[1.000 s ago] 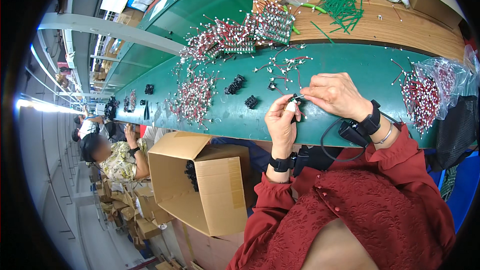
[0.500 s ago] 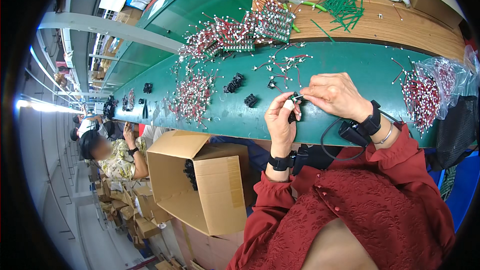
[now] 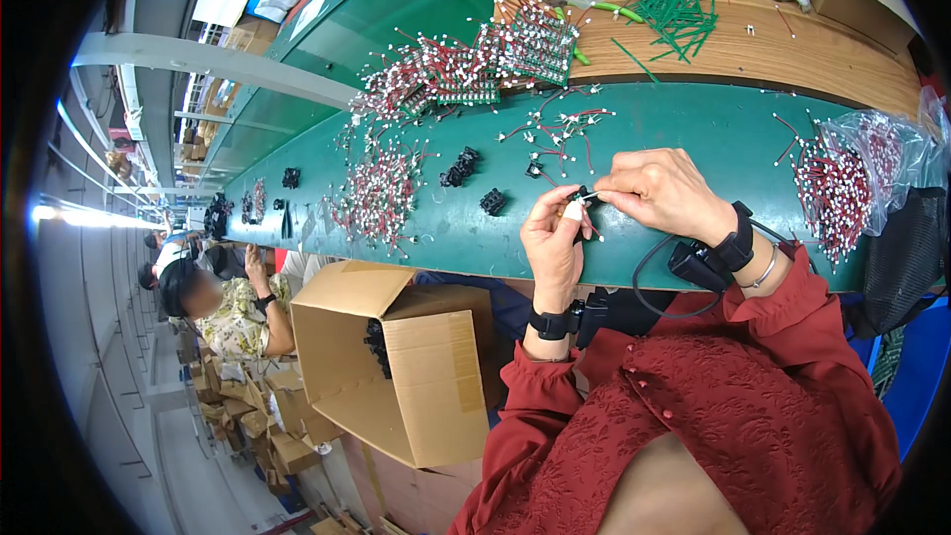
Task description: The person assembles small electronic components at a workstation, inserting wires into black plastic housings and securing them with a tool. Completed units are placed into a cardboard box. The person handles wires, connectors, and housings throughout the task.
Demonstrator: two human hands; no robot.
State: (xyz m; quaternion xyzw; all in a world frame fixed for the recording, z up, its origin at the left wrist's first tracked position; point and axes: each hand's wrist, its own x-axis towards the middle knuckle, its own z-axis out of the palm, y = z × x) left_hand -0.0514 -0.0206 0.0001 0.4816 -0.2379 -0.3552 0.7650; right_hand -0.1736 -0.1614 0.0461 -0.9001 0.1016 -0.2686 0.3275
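Note:
My left hand (image 3: 552, 246) is closed around a small black plastic part (image 3: 582, 191), pinched at the fingertips, with a red wire and white connector (image 3: 594, 229) sticking out below it. A white covering wraps one of its fingertips. My right hand (image 3: 656, 188) pinches a thin, pale, stick-like thing (image 3: 591, 196) whose tip meets the black part; its exact kind is too small to tell. Just beyond my left hand, loose red-and-white wire leads (image 3: 563, 127) lie on the green work surface (image 3: 684, 119). Several black plastic parts (image 3: 492, 202) rest to the left.
Heaps of wire leads (image 3: 381, 193) and wired circuit boards (image 3: 540, 45) spread leftward. Green sticks (image 3: 679, 15) lie on the wooden board (image 3: 792, 59). A plastic bag of leads (image 3: 842, 173) sits at right. An open cardboard box (image 3: 436, 386) stands at lower left; beyond it is a co-worker (image 3: 238, 312).
Both hands have shifted very slightly, the left a little to the left. The bit of green seen earlier at the left fingertips no longer shows. Both hands keep their pinch.

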